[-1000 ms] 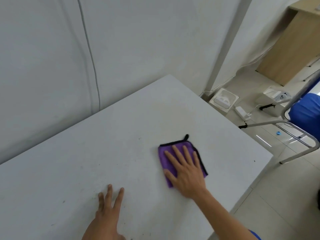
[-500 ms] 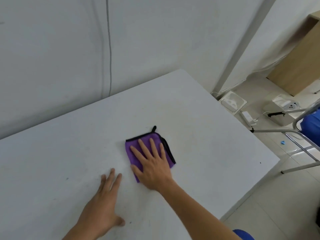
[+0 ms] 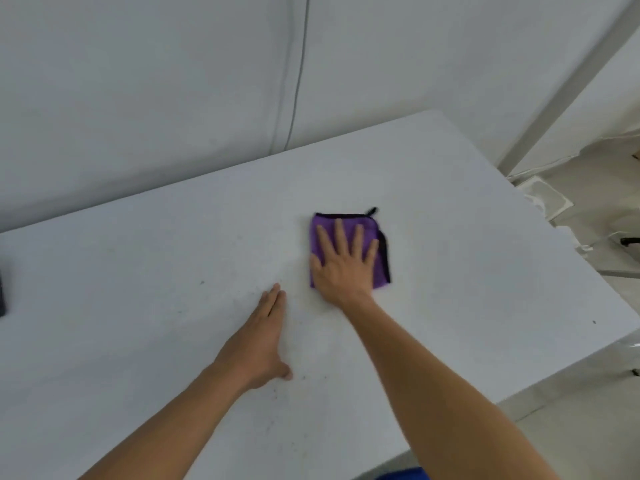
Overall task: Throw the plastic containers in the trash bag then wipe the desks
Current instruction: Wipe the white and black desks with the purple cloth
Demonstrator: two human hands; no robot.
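Note:
A folded purple cloth point(image 3: 322, 226) with black trim lies flat on the white desk point(image 3: 138, 289), right of its middle. My right hand point(image 3: 346, 265) presses on the cloth with straight, spread fingers and covers most of it. My left hand point(image 3: 259, 344) rests flat on the bare desk just left of and nearer than the cloth, fingers together and straight. No plastic container or trash bag is in view.
A white wall point(image 3: 138, 98) with a thin cable point(image 3: 298, 71) backs the desk. A dark object point(image 3: 2, 296) sits at the desk's far left edge. White items point(image 3: 547, 199) lie on the tiled floor beyond the desk's right edge. Small dark specks dot the desktop.
My right hand has slid the cloth farther away across the desk. My left hand has stayed flat on the desk, its fingers now closer together. The camera view has shifted left.

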